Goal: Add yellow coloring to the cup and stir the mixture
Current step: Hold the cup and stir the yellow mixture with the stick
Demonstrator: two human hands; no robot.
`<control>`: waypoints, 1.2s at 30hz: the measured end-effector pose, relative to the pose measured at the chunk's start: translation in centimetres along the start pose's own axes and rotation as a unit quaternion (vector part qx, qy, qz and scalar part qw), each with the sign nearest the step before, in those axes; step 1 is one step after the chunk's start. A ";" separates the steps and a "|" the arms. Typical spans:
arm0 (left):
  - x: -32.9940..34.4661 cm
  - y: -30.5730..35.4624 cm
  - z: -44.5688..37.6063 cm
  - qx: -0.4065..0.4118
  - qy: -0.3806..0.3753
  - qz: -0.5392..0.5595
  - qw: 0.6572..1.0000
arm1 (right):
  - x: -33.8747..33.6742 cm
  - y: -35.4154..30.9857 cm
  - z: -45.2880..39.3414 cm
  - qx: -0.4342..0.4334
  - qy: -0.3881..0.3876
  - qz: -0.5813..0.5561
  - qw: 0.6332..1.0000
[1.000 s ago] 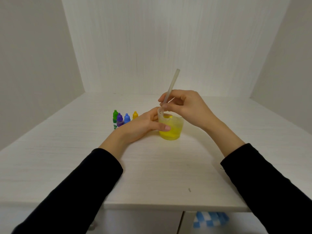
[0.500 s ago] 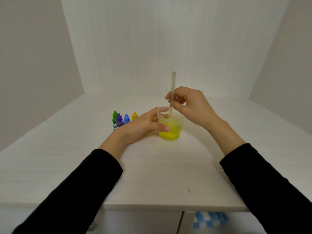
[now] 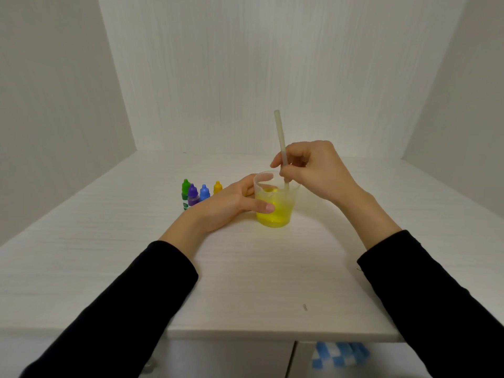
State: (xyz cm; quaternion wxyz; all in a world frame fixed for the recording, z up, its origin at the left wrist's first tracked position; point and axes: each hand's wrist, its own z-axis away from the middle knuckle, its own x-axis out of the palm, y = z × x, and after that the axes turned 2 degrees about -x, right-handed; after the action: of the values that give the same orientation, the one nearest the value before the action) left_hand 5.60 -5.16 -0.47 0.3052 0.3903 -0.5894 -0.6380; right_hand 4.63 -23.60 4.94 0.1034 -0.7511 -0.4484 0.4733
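Observation:
A clear plastic cup [image 3: 281, 211] with yellow liquid stands on the white table [image 3: 245, 282], near its middle. My left hand [image 3: 229, 205] holds the cup from the left, thumb across its front and fingers behind it. My right hand [image 3: 313, 170] pinches a pale translucent stirring stick [image 3: 280, 137] just above the rim. The stick stands almost upright, its top leaning slightly left, with its lower end in the liquid at the cup's right side. The yellow dropper bottle [image 3: 217, 187] stands to the left, behind my left hand.
A green bottle [image 3: 185, 193], a purple bottle [image 3: 192, 195] and a blue bottle [image 3: 204, 192] stand in a row beside the yellow one. White walls close the table at the back and both sides. The table's front edge runs just below my forearms.
My right hand has swung the stick from leaning right to upright and now slightly left, its lower end moving across the cup to the right. The left hand and cup have stayed put.

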 end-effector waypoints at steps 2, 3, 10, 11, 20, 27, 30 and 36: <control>0.0 0.0 0.1 0.002 0.001 -0.004 1.000 | 0.0 -0.4 0.2 -0.004 -0.013 -0.025 1.000; 0.1 0.1 0.1 0.005 0.001 -0.005 1.000 | 0.0 -0.6 0.3 -0.007 -0.021 -0.039 0.999; 0.2 0.3 0.1 0.021 -0.007 -0.016 1.000 | 0.7 -1.1 0.6 -0.018 -0.048 -0.101 0.994; 0.2 0.2 0.1 0.020 -0.006 -0.018 1.000 | 0.8 -1.1 0.6 -0.018 -0.049 -0.100 0.994; 0.2 0.1 0.1 0.018 -0.002 -0.021 1.000 | 1.6 -0.5 0.2 -0.014 -0.035 -0.093 0.995; 0.2 0.1 0.1 0.015 0.001 -0.009 1.000 | 1.4 0.4 -0.3 -0.034 -0.006 -0.025 0.999; 0.2 0.1 0.1 0.016 0.001 -0.011 1.000 | 1.1 0.8 -0.5 -0.036 -0.002 0.008 0.999; 0.0 0.0 -0.1 0.005 0.005 -0.006 1.000 | 0.3 1.1 -0.6 -0.046 0.001 0.058 0.997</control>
State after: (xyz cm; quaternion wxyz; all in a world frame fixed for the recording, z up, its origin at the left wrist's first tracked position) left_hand 5.64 -5.19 -0.47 0.3020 0.3988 -0.5885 -0.6351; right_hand 5.79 -23.83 4.41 0.0419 -0.7805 -0.4249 0.4566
